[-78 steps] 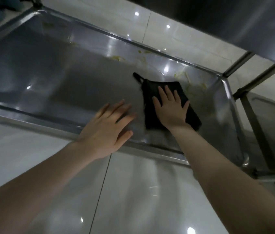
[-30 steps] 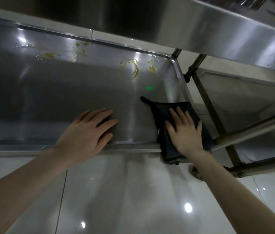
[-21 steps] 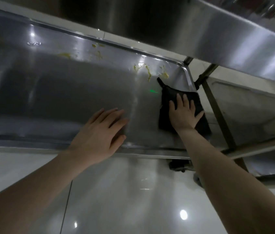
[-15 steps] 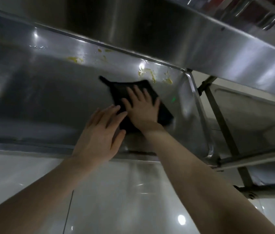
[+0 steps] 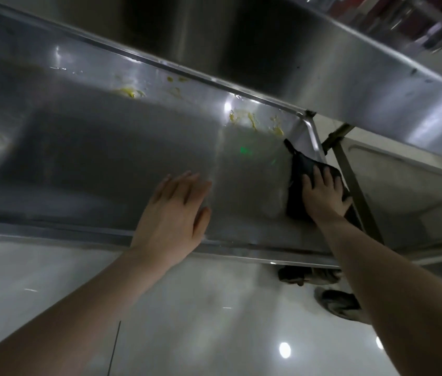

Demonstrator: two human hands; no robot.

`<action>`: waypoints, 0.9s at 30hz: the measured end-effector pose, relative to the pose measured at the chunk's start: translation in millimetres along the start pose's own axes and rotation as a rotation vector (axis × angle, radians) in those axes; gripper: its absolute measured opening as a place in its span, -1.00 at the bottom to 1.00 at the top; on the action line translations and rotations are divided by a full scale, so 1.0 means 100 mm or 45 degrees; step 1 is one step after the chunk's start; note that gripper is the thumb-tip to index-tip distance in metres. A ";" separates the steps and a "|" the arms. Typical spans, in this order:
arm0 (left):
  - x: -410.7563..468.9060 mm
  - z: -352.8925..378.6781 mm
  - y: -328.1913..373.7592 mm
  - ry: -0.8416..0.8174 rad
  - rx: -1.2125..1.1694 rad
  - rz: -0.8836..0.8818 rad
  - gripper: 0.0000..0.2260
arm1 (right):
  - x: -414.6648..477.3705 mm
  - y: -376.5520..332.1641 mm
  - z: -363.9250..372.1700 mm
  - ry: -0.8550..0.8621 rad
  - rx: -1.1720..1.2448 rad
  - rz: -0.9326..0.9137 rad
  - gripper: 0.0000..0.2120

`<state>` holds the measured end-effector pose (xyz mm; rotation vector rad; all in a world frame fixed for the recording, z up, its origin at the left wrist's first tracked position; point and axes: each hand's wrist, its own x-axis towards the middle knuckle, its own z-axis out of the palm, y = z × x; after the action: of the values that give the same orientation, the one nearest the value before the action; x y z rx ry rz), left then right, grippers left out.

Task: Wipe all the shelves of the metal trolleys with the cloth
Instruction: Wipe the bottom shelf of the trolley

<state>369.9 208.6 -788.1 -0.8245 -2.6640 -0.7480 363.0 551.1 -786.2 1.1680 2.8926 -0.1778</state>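
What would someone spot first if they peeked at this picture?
Probably the black cloth, pressed flat under the right hand at the right end of the shiny metal trolley shelf. Next come the yellow smears along the shelf's back edge, not yet wiped, and the left hand resting flat near the front rim.

Steel shelf (image 5: 92, 158) bears cloth (image 5: 297, 183), yellow smears (image 5: 244, 118)

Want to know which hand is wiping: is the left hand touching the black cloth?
Apart. Head view shows the left hand flat on the shelf, bare metal between it and the cloth under the right hand.
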 end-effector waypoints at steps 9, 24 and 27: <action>0.00 -0.01 -0.03 -0.023 -0.038 -0.046 -0.61 | -0.69 -1.80 0.27 -0.032 -0.035 -1.058 -0.50; -0.02 -0.06 -0.03 0.075 -0.164 0.032 -0.73 | -1.04 -0.29 0.12 -0.001 -0.075 -0.231 -0.47; -0.02 -0.13 -0.04 0.171 -0.245 0.064 -0.73 | -1.38 -1.15 0.30 0.054 -0.117 -0.641 -0.46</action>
<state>370.5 197.9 -779.0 -0.8513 -2.4726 -1.0211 381.9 370.5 -796.8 0.4168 3.1310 -0.0226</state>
